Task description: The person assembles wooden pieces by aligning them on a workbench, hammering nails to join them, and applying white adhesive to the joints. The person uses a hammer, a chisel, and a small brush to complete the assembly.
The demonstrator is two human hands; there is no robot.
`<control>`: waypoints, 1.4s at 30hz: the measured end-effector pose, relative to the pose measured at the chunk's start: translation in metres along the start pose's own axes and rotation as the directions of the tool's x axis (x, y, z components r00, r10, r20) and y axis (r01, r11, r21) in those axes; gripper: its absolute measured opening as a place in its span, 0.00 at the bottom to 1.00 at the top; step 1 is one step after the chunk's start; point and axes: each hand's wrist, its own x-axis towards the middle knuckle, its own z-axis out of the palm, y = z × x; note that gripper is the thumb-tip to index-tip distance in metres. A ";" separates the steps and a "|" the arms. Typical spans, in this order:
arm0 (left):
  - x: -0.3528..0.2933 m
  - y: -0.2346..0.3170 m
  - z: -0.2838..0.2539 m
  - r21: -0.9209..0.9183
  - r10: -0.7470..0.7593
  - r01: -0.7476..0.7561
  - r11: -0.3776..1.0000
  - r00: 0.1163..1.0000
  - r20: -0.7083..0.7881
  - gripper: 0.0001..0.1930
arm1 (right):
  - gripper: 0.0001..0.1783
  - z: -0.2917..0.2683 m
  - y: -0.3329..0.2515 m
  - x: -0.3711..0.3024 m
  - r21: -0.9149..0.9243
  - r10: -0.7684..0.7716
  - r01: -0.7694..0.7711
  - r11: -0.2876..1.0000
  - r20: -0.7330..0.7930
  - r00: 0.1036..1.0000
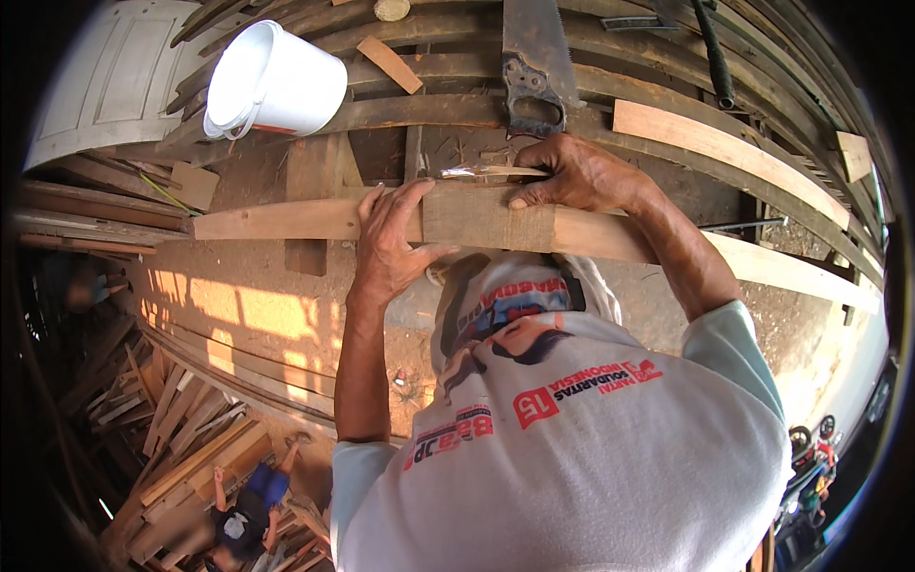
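Observation:
A long pale plank [276, 218] runs crosswise in front of me. Against its middle sits a short, rougher, grey-brown wood block [488, 215]. My left hand [386, 238] grips the plank beside the block's left end, thumb on the near edge and fingers over the far edge. My right hand [586, 176] is closed on the block's right part, thumb on its top and fingers at its far side. Along the block's far edge lies a thin, light strip with a shiny end [467, 173], partly under my right fingers; its kind I cannot make out.
Beyond my hands, a handsaw [536, 91] and a white bucket [286, 81] rest on dark slats. A pale board [729, 157] lies at the right, a small wood offcut [389, 64] near the bucket. At the lower left, a person [250, 515] is among piled timber [205, 458].

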 end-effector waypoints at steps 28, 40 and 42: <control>-0.003 -0.002 0.002 -0.009 -0.068 0.068 0.998 0.997 0.022 0.58 | 0.26 0.002 -0.009 -0.007 0.112 0.059 -0.060 0.992 0.007 0.998; 0.000 0.003 0.004 0.081 -0.067 0.066 0.994 0.998 0.010 0.54 | 0.32 0.012 -0.004 -0.008 0.027 0.072 -0.070 0.997 -0.062 0.995; 0.001 0.004 0.003 0.069 -0.067 0.066 0.995 0.998 0.013 0.53 | 0.33 0.012 -0.006 -0.011 0.033 0.069 -0.067 0.997 -0.078 0.995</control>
